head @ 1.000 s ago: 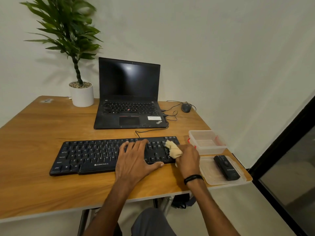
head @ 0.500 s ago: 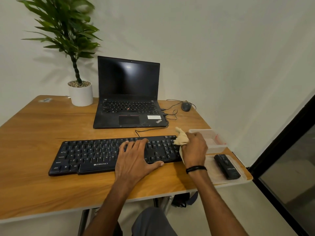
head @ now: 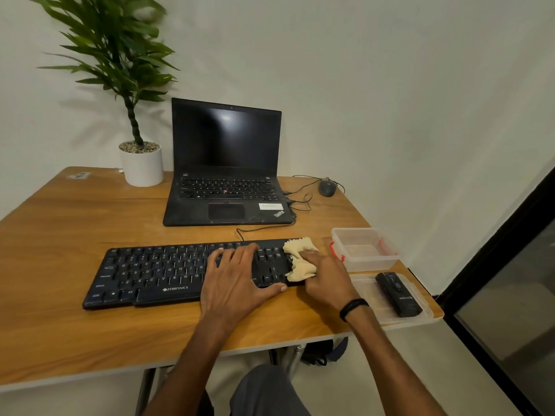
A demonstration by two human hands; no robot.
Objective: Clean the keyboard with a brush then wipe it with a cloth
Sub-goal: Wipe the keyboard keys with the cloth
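Cloth: a cream cloth (head: 300, 265) lies bunched on the right end of the keyboard (head: 156, 271). It spills out to the left of the right hand's fingers (head: 312, 254) and past their tips.
Right hand: the right hand (head: 329, 279) sits knuckles up over the keyboard's right end. Its fingers curl over the cloth and hold it down on the keys. A black band (head: 353, 307) circles the wrist.
Left hand: the left hand (head: 237, 283) lies flat on the keys just left of the cloth, apart from it. Its fingers (head: 229, 258) are released and spread, and the thumb lies along the keyboard's near edge.
Keyboard: black, flat on the wooden bench (head: 60, 250), long side across the view. The two hands and the cloth hide much of its right third. A cable (head: 261, 229) leaves its far edge.
Right of the keyboard: a clear box (head: 365, 250) with red clips stands just beside the cloth. Nearer the bench's edge, a clear flat lid (head: 365, 291) carries a black oblong thing (head: 398, 294). It is possibly the brush, but too dark and small to tell.
Behind: an open laptop (head: 225, 175) with a dark screen, a dark mouse (head: 327, 187) to its right, and a potted plant (head: 141, 166) to its left.
Count: one keyboard, one cloth, two hands, one box, one lid, one laptop, one mouse, one plant.
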